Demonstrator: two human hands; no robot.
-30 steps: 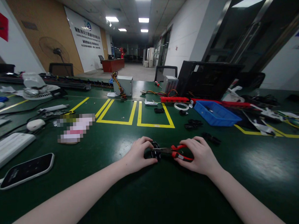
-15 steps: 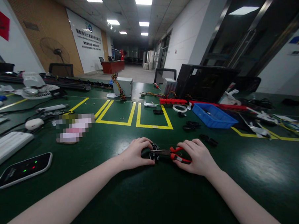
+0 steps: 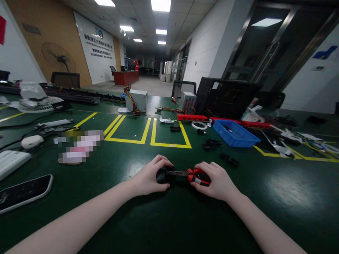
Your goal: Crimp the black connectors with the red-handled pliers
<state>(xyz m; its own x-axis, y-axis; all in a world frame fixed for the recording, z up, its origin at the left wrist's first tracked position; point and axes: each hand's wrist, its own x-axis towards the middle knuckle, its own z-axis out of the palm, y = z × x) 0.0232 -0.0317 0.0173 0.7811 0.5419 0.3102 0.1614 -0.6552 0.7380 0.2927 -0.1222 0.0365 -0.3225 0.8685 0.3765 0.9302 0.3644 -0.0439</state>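
Note:
My left hand (image 3: 149,177) is closed on a small black part (image 3: 172,180), thumb near and fingers far. The part is dark against the green tabletop, so its exact kind cannot be made out. My right hand (image 3: 218,180) is wrapped round the red-and-black handles of needle-nose pliers (image 3: 190,174). The pliers point left, and their jaws reach the black part between my left thumb and fingers. Whether the jaws grip it is too small to tell.
Black cable-like pieces (image 3: 229,159) lie beyond my right hand, near a blue bin (image 3: 237,134). A pixelated pink item (image 3: 80,149) and a black-faced device (image 3: 22,193) are on the left. Yellow tape (image 3: 125,140) marks the green table (image 3: 174,228). Power supply units stand farther back.
The view has shifted slightly, moving the scene left. The black part's silvery spots, visible before, no longer show clearly. The pliers stay at the part. Coloured lights on the left device have gone out.

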